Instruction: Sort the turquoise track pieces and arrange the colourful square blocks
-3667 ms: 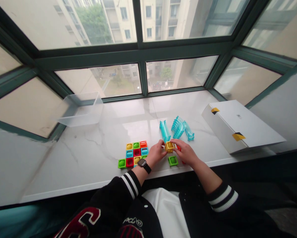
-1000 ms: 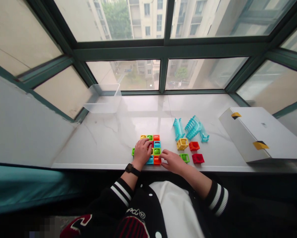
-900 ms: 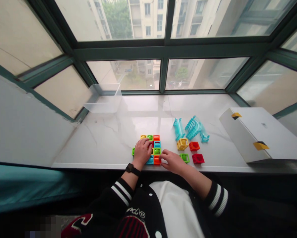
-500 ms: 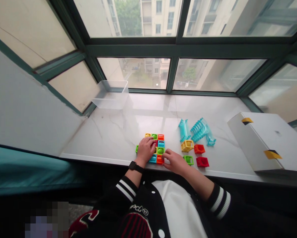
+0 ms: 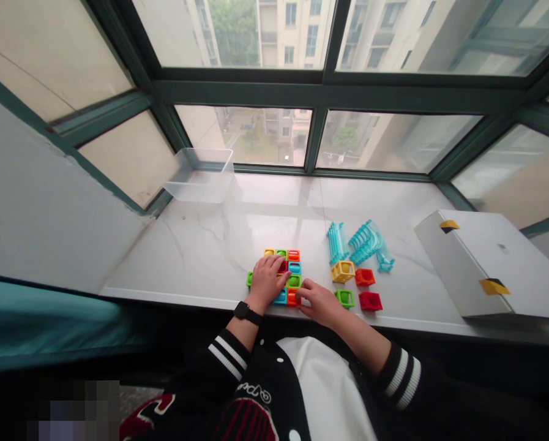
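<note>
Several colourful cube blocks stand joined in a grid on the white sill, among them a red-orange block point(image 5: 293, 255), a blue block point(image 5: 294, 267) and a green block point(image 5: 294, 281). My left hand point(image 5: 267, 280) lies over the grid's left part with its fingers stretched out, hiding some blocks. A green block point(image 5: 249, 279) pokes out left of it. At the near right corner, the thumb and forefinger of my right hand point(image 5: 321, 301) close on an orange block point(image 5: 292, 297); the exact contact is partly hidden.
Right of the hands lie a yellow block point(image 5: 343, 271), an orange-red block point(image 5: 365, 277), a green block point(image 5: 344, 299) and a red block point(image 5: 370, 301). Behind them are clear blue track pieces point(image 5: 337, 242). A clear plastic bin point(image 5: 201, 184) and a white box point(image 5: 476, 263) stand farther off.
The view has shifted slightly. My left hand's fingers have spread a little over the blocks. My right hand stays at the near right corner of the grid.
</note>
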Motion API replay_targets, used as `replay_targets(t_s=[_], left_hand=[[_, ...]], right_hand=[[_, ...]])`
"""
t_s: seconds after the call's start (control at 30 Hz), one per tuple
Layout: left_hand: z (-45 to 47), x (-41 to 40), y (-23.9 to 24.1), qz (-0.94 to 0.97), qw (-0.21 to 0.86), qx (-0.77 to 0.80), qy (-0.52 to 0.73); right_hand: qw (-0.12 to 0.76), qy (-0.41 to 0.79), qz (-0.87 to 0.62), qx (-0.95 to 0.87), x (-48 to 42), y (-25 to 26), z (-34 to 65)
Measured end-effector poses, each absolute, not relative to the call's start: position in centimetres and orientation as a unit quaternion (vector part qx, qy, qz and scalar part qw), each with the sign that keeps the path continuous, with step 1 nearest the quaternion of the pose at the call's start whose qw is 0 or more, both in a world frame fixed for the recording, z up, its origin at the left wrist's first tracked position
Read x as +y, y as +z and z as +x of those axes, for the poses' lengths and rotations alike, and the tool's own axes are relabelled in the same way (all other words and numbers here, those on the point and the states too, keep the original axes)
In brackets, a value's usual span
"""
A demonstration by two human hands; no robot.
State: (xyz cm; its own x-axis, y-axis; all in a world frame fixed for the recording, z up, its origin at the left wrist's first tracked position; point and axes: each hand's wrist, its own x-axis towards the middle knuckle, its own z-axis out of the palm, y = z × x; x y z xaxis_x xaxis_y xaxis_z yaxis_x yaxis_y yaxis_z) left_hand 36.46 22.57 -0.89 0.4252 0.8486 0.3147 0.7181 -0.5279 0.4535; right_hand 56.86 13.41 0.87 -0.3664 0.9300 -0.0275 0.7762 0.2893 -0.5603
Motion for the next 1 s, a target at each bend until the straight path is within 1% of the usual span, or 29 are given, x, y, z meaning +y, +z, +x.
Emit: replay_targets(t_s=[0.17, 0.7, 1.0], left_hand=[[36.4, 22.6, -0.9, 0.838, 0.128, 0.466, 0.253], [36.6, 22.7, -1.0, 0.833, 0.147, 0.465, 0.261], [36.6, 22.7, -1.2, 0.831, 0.142, 0.466, 0.269]], right_hand=[[0.165, 0.263, -0.544, -0.780, 13.3, 1.0, 56.8], [0.154, 0.262, -0.544, -0.782, 13.2, 1.6, 57.4], [0.177, 0.278, -0.515, -0.791, 13.2, 1.9, 59.3]])
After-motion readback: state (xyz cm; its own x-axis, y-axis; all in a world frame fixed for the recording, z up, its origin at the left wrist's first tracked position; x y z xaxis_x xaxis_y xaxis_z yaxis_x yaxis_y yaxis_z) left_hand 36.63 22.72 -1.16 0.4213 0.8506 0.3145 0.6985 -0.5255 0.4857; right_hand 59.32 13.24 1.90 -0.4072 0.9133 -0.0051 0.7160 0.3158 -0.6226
